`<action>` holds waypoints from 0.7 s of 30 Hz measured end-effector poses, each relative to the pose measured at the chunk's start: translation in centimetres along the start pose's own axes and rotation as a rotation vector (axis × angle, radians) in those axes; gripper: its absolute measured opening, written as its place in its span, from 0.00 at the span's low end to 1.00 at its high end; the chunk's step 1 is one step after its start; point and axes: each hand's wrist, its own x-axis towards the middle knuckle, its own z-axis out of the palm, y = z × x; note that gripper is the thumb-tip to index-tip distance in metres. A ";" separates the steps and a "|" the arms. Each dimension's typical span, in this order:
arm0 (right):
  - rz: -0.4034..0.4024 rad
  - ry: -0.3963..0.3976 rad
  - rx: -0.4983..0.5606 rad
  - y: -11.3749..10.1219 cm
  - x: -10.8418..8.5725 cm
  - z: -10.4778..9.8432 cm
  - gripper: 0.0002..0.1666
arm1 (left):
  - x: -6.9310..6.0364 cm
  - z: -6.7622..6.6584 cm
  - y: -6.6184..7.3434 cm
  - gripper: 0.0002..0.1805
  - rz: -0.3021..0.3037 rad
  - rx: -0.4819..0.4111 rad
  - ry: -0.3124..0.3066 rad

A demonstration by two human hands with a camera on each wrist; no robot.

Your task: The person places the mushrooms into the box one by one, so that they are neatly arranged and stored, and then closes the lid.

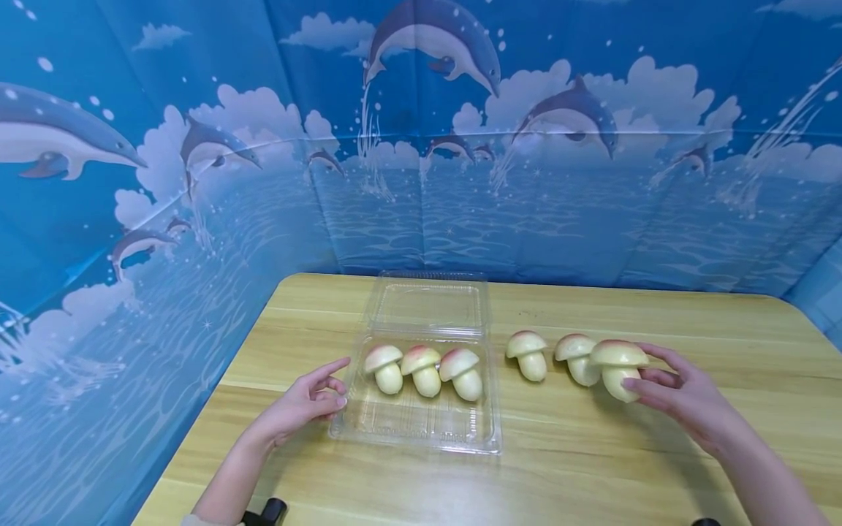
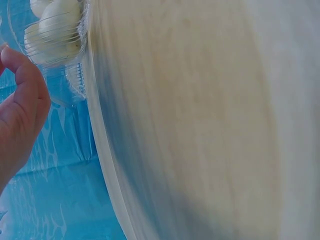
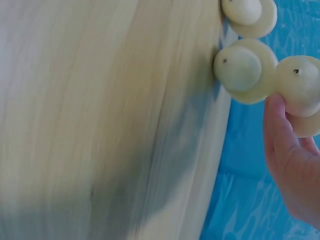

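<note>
A clear plastic box (image 1: 414, 431) lies with its lid folded back, and three mushroom-shaped pieces, the middle one (image 1: 422, 370) among them, stand in a row inside it. My left hand (image 1: 299, 405) is at the box's left edge, fingers loosely bent, holding nothing; in the left wrist view that hand (image 2: 22, 107) is near the box (image 2: 75, 75). With my right hand (image 1: 687, 398) I pinch a mushroom piece (image 1: 618, 365) by its side, raised over the table. In the right wrist view the right hand (image 3: 290, 155) grips this piece (image 3: 299, 85).
Two more mushroom pieces, one pale (image 1: 528, 356) and one beside the held piece (image 1: 576, 358), rest on the wooden table (image 1: 559, 467) right of the box. A blue dolphin-print curtain (image 1: 421, 204) hangs behind and left of the table. Black objects (image 1: 272, 509) show at the bottom edge.
</note>
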 end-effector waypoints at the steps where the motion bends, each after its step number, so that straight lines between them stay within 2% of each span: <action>1: -0.003 -0.008 0.005 -0.1 0.0 0.2 0.28 | 0.0 0.0 0.0 0.40 0.000 0.000 0.000; 8: -0.026 -0.051 -0.022 -0.3 -0.4 1.5 0.28 | -0.1 0.1 0.0 0.40 -0.001 -0.001 0.004; 21: -0.024 -0.050 -0.174 -1.5 -0.5 4.1 0.30 | 0.1 0.0 0.0 0.40 -0.008 0.000 0.007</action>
